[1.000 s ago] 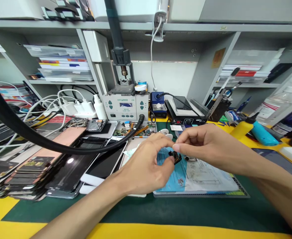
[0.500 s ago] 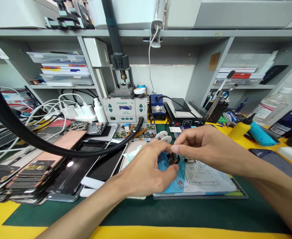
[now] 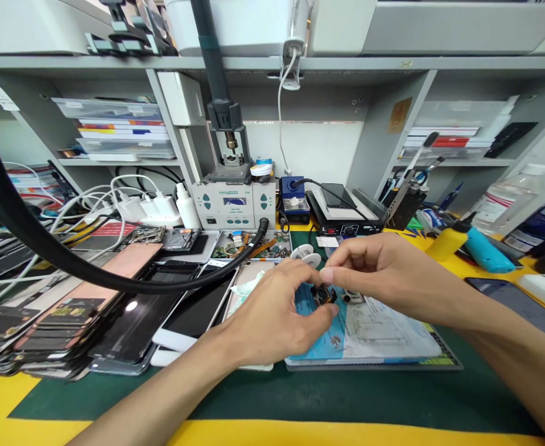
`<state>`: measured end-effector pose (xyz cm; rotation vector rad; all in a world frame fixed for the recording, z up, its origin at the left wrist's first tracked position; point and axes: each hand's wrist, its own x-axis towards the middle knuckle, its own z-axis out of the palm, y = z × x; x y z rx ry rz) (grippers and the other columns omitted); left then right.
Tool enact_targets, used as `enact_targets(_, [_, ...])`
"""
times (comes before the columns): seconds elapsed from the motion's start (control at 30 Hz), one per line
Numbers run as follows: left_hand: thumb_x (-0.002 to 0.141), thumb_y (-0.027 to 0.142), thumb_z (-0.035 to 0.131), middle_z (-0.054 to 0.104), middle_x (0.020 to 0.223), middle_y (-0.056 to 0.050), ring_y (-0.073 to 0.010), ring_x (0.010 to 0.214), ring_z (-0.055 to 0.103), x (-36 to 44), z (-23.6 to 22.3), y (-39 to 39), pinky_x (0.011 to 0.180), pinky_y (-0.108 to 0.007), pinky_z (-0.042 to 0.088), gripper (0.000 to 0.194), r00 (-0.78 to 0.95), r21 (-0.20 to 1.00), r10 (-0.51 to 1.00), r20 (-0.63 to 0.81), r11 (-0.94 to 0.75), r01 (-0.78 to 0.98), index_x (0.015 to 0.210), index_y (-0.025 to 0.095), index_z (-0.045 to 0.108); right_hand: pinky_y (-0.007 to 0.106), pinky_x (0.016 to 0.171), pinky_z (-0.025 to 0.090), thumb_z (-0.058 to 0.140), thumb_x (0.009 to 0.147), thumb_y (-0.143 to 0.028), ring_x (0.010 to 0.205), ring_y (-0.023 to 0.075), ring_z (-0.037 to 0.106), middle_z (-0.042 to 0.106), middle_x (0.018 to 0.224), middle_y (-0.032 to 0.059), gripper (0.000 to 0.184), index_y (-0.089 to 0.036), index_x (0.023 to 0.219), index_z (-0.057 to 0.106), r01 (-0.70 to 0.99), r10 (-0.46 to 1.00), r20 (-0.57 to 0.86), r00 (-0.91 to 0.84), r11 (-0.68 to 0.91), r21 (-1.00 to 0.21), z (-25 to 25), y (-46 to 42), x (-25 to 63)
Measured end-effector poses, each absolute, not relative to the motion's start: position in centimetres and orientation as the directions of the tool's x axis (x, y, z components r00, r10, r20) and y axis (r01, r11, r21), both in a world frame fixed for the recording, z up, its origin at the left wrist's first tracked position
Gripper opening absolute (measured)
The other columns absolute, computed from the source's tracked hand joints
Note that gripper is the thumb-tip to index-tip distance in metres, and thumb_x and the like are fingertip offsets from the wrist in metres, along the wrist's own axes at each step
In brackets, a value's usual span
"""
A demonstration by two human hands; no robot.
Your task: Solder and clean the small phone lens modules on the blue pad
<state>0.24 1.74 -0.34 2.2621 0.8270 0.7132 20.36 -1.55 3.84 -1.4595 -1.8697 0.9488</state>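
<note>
A small black electronic part (image 3: 323, 295) with a coppery strip is held between the thumb and fingers of my left hand (image 3: 272, 310). My right hand (image 3: 374, 269) reaches in from the other side, its thumb and forefinger pinched at the part's upper edge, against my left forefinger. Whatever lies inside that pinch is hidden. Both hands are above a booklet (image 3: 379, 328) with a blue left side and a line drawing on the white right side. Just right of the part, a small metallic piece (image 3: 355, 298) lies partly under my right hand.
Stacked phones and phone housings (image 3: 68, 316) fill the left side. A thick black hose (image 3: 161, 286) loops in front of the hot-air station (image 3: 235, 207). Behind my hands are a tray of small parts (image 3: 272, 244) and a solder spool (image 3: 306, 253). Bottles stand far right.
The small black part has turned slightly between my fingers, and my left thumb has shifted a little to the right. My right hand has barely moved.
</note>
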Motion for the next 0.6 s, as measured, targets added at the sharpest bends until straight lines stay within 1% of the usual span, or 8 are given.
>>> enact_targets(0.17, [0.086, 0.027, 0.068, 0.061, 0.094, -0.004, -0.0216, 0.094, 0.059, 0.17, -0.23, 1.72, 0.085, -0.036, 0.047, 0.014, 0.668, 0.698, 0.672, 0.320, -0.644, 0.313, 0.098, 0.019, 0.068, 0.024, 0.048, 0.030, 0.070, 0.086, -0.050, 0.057, 0.0117, 0.042, 0.053, 0.062, -0.0008, 0.033, -0.018, 0.083, 0.075, 0.577, 0.975, 0.033, -0.220, 0.157, -0.801, 3.91, -1.57, 20.35])
enact_targets(0.27, [0.087, 0.028, 0.067, 0.059, 0.096, -0.005, -0.0211, 0.093, 0.059, 0.12, -0.21, 1.69, 0.085, -0.037, 0.048, 0.013, 0.659, 0.696, 0.685, 0.311, -0.636, 0.333, 0.096, 0.019, 0.068, 0.024, 0.047, 0.028, 0.067, 0.088, -0.050, 0.054, 0.0107, 0.040, 0.052, 0.061, -0.0015, 0.033, -0.018, 0.081, 0.074, 0.578, 0.973, 0.054, -0.225, 0.178, -0.796, 4.05, -1.57, 20.26])
enact_targets(0.37, [0.087, 0.028, 0.067, 0.059, 0.095, -0.005, -0.0210, 0.094, 0.059, 0.17, -0.28, 1.73, 0.087, -0.037, 0.048, 0.012, 0.660, 0.693, 0.683, 0.313, -0.640, 0.333, 0.096, 0.019, 0.068, 0.024, 0.047, 0.027, 0.069, 0.088, -0.046, 0.054, 0.0100, 0.039, 0.051, 0.059, -0.0027, 0.029, -0.018, 0.080, 0.073, 0.573, 0.972, 0.064, -0.228, 0.187, -0.798, 4.14, -1.56, 20.25])
enact_targets(0.5, [0.087, 0.029, 0.067, 0.059, 0.097, -0.006, -0.0216, 0.096, 0.059, 0.20, -0.43, 1.81, 0.088, -0.038, 0.048, 0.015, 0.658, 0.689, 0.682, 0.320, -0.644, 0.332, 0.098, 0.018, 0.068, 0.025, 0.047, 0.027, 0.071, 0.087, -0.041, 0.054, 0.0100, 0.039, 0.050, 0.059, -0.0038, 0.024, -0.019, 0.079, 0.072, 0.568, 0.973, 0.067, -0.220, 0.184, -0.802, 4.18, -1.61, 20.28])
enact_targets(0.6, [0.087, 0.028, 0.067, 0.060, 0.098, -0.006, -0.0213, 0.095, 0.059, 0.14, -0.56, 1.81, 0.088, -0.038, 0.048, 0.016, 0.659, 0.693, 0.680, 0.322, -0.643, 0.325, 0.100, 0.018, 0.069, 0.025, 0.047, 0.028, 0.071, 0.087, -0.041, 0.054, 0.0101, 0.039, 0.050, 0.059, -0.0037, 0.025, -0.019, 0.078, 0.073, 0.567, 0.974, 0.076, -0.212, 0.186, -0.802, 4.25, -1.64, 20.25])
